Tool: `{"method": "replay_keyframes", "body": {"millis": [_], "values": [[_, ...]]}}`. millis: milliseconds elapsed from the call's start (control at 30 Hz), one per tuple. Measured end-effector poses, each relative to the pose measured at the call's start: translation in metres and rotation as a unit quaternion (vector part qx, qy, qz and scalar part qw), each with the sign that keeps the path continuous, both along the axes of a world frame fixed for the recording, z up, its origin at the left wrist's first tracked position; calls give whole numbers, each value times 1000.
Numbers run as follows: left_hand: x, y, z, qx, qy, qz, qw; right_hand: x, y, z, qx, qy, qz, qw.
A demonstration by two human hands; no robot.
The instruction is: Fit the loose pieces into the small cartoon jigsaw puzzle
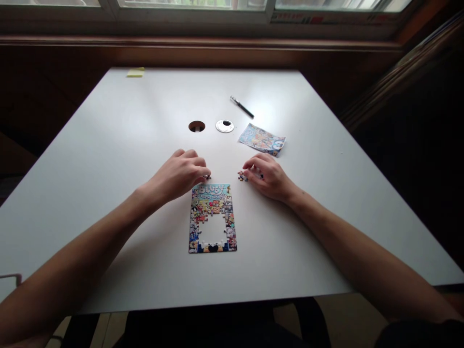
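A partly assembled jigsaw puzzle (213,197) lies flat on the white table, with a gap in its lower middle where the tabletop shows. My left hand (186,170) rests just above its upper left corner, fingers bent and closed over a few loose pieces (208,177); what the fingertips hold is hidden. To the upper right of the puzzle is my right hand (267,177), its fingers curled over more loose pieces (242,176), with thumb and index finger slightly apart. Some of those pieces show under the palm. No piece is plainly held by it.
Beyond my right hand lies a creased picture sheet (262,139), and past it a black pen (242,107). A round hole (196,126) and a silver disc (224,126) are mid-table. A yellow sticky note (135,72) is at the far left edge of the table (90,169).
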State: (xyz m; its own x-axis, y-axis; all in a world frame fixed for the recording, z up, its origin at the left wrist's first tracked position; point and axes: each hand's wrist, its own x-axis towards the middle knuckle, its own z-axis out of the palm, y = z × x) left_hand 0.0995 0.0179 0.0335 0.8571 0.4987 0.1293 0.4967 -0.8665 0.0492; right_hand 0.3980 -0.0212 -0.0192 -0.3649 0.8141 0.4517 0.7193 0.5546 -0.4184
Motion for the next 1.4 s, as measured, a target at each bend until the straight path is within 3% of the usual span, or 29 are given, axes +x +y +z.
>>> {"method": "replay_keyframes", "body": {"millis": [233, 400, 467, 567, 600, 667, 800, 967, 1200, 1400], "values": [[14, 24, -5, -94, 9, 17, 995, 0, 0, -1, 8, 9, 8, 1000], [20, 15, 5, -204, -84, 18, 975, -1, 1, -2, 10, 19, 5, 1000], [25, 3, 12, -305, -181, 11, 935, -1, 1, 0, 21, 21, 5, 1000], [33, -18, 20, -440, -322, 29, 838, -3, -5, 6, 59, 16, 36, 997], [35, -25, 21, -469, -337, 41, 816, -5, -8, 9, 76, 16, 58, 995], [39, -35, 24, -505, -322, 59, 799, -10, -17, 16, 114, 20, 110, 987], [41, -46, 27, -511, -253, 57, 820, -24, -36, 25, 157, 4, 168, 973], [38, -47, 33, -499, -216, 50, 838, -30, -42, 26, 165, 4, 182, 969], [35, -40, 31, -358, -106, -14, 928, -29, -40, 24, 149, 12, 163, 975], [33, -38, 32, -330, -104, -34, 938, -26, -41, 22, 108, -9, 156, 982]]}}
